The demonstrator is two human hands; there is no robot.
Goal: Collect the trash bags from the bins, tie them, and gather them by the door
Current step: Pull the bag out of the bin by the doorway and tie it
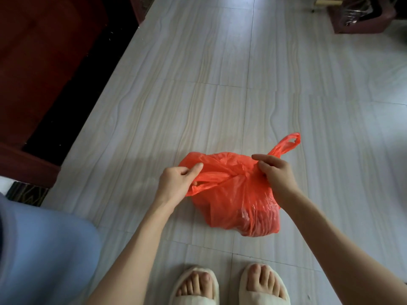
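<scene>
A red plastic trash bag (240, 201) sits on the pale tiled floor (198, 95), just ahead of the person's two feet in cream open-toe slippers (231, 287). Its two handles are crossed into a twist or knot at the top of the bag, about midway between the hands. The left hand (176, 183) has its grip clamped on the left handle, thumb and curled fingers pinching the plastic loop and drawing it out to the left. The right hand (275, 175) has its grip clamped on the right handle close beside the knot, fingers curled over the gathered plastic, while the free end of that handle (286, 144) sticks up and away beyond the knuckles. Dark contents show faintly through the lower part of the bag. To the left stands dark red wooden furniture (44, 62), with a blue garment (44, 249) at the lower left edge. A dark red bin (361, 16) with a shiny liner sits at the far upper right, well apart from the bag.
</scene>
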